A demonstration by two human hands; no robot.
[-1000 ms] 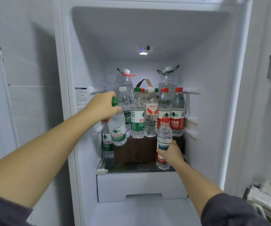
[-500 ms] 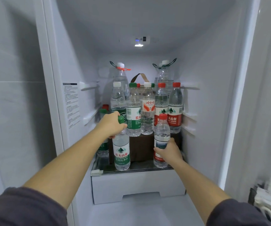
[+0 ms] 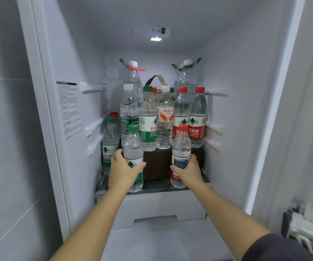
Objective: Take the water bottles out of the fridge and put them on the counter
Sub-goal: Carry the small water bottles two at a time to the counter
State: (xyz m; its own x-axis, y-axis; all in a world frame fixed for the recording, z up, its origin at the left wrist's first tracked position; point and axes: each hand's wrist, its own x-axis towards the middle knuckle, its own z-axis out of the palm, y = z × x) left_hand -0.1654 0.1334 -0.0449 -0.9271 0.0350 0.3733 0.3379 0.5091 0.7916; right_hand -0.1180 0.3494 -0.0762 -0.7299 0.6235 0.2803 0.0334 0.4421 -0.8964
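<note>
Inside the open fridge, my left hand (image 3: 122, 171) grips the body of a green-capped water bottle (image 3: 133, 147) that stands upright on the glass shelf (image 3: 157, 186). My right hand (image 3: 188, 171) grips a red-capped bottle (image 3: 181, 146), also upright on the shelf, to the right. Between them sits a dark brown box (image 3: 158, 162) carrying a row of several bottles (image 3: 164, 121). Another green-capped bottle (image 3: 110, 142) stands at the left, behind my left hand, with a red cap behind it.
Two large jugs with cord handles (image 3: 133, 76) stand at the back. A white drawer (image 3: 157, 206) sits under the shelf. Shelf rails line both fridge walls. The left wall carries a label sticker (image 3: 69, 110). Papers and bags (image 3: 309, 225) lie outside at lower right.
My left hand lowered the green-capped bottle from the air onto the shelf and slid from its cap down to its body. My right hand stayed on the red-capped bottle.
</note>
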